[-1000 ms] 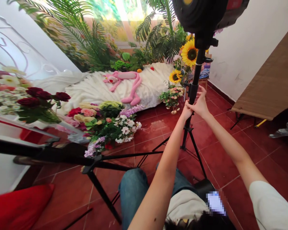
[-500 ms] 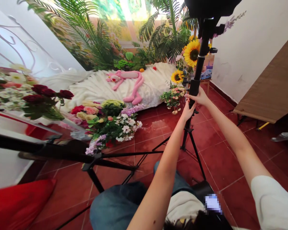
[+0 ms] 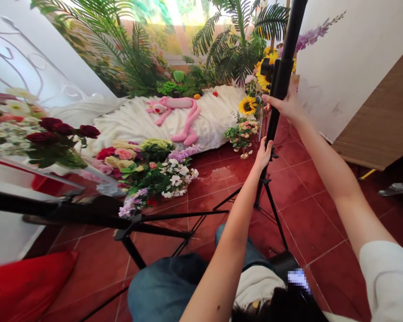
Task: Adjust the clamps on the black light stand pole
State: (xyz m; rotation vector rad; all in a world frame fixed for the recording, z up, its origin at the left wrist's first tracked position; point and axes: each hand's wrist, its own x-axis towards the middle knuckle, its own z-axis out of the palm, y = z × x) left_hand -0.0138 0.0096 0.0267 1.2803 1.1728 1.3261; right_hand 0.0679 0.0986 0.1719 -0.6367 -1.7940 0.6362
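Observation:
A black stand (image 3: 278,87) rises in front of me on spread tripod legs, and its pole runs out of the top of the view. Low on the pole, my left hand (image 3: 263,154) is closed round the shaft. Higher up, my right hand (image 3: 286,103) grips the thicker part of the pole, just below a black knob. Sunflowers (image 3: 247,105) show just left of the pole, behind it.
A second black stand (image 3: 87,213) crosses the lower left. Flowers (image 3: 154,172) and a white-draped mound with a pink plush toy (image 3: 186,120) lie beyond. A brown board (image 3: 379,112) leans right; red fabric (image 3: 27,284) lies lower left.
My right hand has moved up the pole, away from my left hand. The pole's upper part has risen, and the black head at its top has left the view.

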